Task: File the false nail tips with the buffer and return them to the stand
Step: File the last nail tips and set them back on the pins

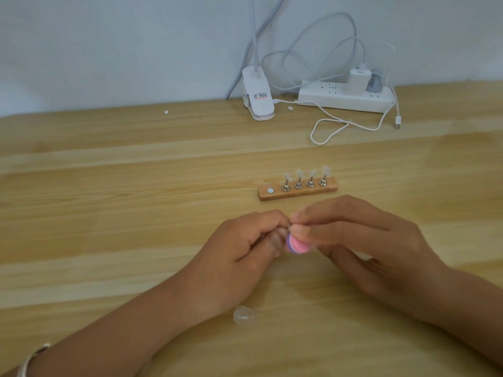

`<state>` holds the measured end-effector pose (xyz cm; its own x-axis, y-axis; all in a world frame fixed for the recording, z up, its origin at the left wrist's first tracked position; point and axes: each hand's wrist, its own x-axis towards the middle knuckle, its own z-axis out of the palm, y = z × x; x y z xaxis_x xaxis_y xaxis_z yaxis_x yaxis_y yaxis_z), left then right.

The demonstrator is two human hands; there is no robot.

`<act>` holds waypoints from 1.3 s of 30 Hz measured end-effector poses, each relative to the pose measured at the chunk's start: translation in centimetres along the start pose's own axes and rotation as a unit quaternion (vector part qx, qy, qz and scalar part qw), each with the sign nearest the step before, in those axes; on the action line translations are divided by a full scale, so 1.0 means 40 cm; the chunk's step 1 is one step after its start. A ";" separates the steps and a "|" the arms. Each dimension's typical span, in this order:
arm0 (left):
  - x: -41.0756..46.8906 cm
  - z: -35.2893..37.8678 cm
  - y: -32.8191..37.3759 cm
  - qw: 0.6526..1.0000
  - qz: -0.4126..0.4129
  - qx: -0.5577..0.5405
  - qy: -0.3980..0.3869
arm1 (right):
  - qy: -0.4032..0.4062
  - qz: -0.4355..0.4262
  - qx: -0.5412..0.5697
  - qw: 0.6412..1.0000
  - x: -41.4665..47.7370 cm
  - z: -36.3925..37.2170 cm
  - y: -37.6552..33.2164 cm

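- My left hand [245, 248] is closed, fingers curled in and pinching something small against the buffer [298, 244]. Only a grey glint shows at the fingertips, which I take to be a peg [289, 227] lifted off the stand. The nail tip on it is hidden, so I cannot confirm it.
- My right hand [362, 240] grips the buffer, a round pink-and-purple pad, with the thumb on its near face and the fingers folded over the top. Held that way, I can rub its face across the tip.
- Both hands meet low over the table [109, 213], just in front of the stand. I judge this keeps the work steady and the way back short.
- The stand [299, 193], a wooden bar, lies just beyond my hands. Four nail tips [313, 174] stand upright on metal holders in a row along it.
- The slot [270, 190] at its left end is bare, showing only a pale dot. That is where the piece in my left hand belongs.
- A loose clear tip [243, 314] lies on the table under my left wrist, apart from the stand.
- Filing looks under way, and returning the piece is not yet done.
- A clip lamp [257, 96] and a power strip [345, 97] sit at the far edge, well apart from the work.
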<state>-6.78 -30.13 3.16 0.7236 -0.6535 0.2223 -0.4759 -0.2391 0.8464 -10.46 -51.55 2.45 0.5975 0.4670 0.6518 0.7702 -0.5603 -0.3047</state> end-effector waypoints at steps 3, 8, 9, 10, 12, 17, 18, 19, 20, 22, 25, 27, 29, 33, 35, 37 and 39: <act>0.000 -0.001 0.003 1.000 -0.007 -0.017 -0.004 | 0.003 0.012 -0.007 1.000 0.001 -0.006 0.004; -0.002 -0.002 0.000 0.999 -0.014 -0.033 -0.013 | 0.007 0.005 0.004 1.000 -0.002 0.004 -0.006; -0.002 -0.002 -0.001 0.999 -0.015 -0.034 -0.011 | 0.008 0.008 -0.001 1.000 -0.002 0.003 -0.005; -0.002 -0.002 -0.001 0.999 -0.017 -0.033 -0.009 | 0.010 0.016 -0.006 1.000 -0.001 0.000 -0.003; -0.003 -0.003 0.000 0.999 -0.022 -0.028 -0.007 | 0.016 0.022 -0.009 1.000 -0.001 -0.003 -0.004; -0.005 -0.006 0.004 0.999 -0.040 -0.033 -0.016 | 0.018 0.037 -0.056 0.998 -0.004 -0.005 0.000; -0.005 -0.007 0.006 0.998 -0.047 -0.034 -0.020 | 0.031 0.059 -0.063 0.996 -0.003 -0.012 0.006; -0.004 -0.007 0.009 0.998 -0.053 -0.035 -0.023 | 0.044 0.076 -0.063 0.994 -0.002 -0.018 0.008; -0.003 -0.006 0.011 0.997 -0.056 -0.037 -0.024 | 0.053 0.081 -0.057 0.994 -0.001 -0.020 0.005; -0.002 -0.006 0.012 0.997 -0.056 -0.045 -0.025 | 0.048 0.063 -0.043 0.996 0.000 -0.010 -0.011; -0.004 -0.006 0.014 0.997 -0.049 -0.046 -0.032 | 0.020 0.029 -0.040 0.999 -0.003 -0.001 -0.017; -0.004 -0.006 0.013 0.997 -0.052 -0.038 -0.032 | 0.025 0.033 -0.046 0.998 -0.002 -0.004 -0.013; -0.005 -0.007 0.013 0.998 -0.049 -0.028 -0.031 | 0.026 0.029 -0.039 0.998 -0.002 0.002 -0.018; -0.006 -0.005 0.010 0.998 -0.051 -0.020 -0.033 | 0.016 0.025 -0.041 0.999 -0.001 0.002 -0.014; -0.007 -0.004 0.009 0.998 -0.053 -0.017 -0.033 | 0.025 0.042 -0.039 0.998 0.002 -0.004 -0.011; -0.007 -0.004 0.010 0.998 -0.050 -0.016 -0.032 | 0.024 0.029 -0.026 0.999 0.003 0.006 -0.024; -0.005 -0.004 0.012 0.998 -0.047 -0.016 -0.032 | 0.014 0.008 -0.022 1.000 0.003 0.012 -0.029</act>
<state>-7.07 -30.00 3.59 0.7304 -0.6739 0.1109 -0.3909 -0.2793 0.8770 -11.18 -50.51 2.57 0.6032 0.4389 0.6660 0.7494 -0.5977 -0.2848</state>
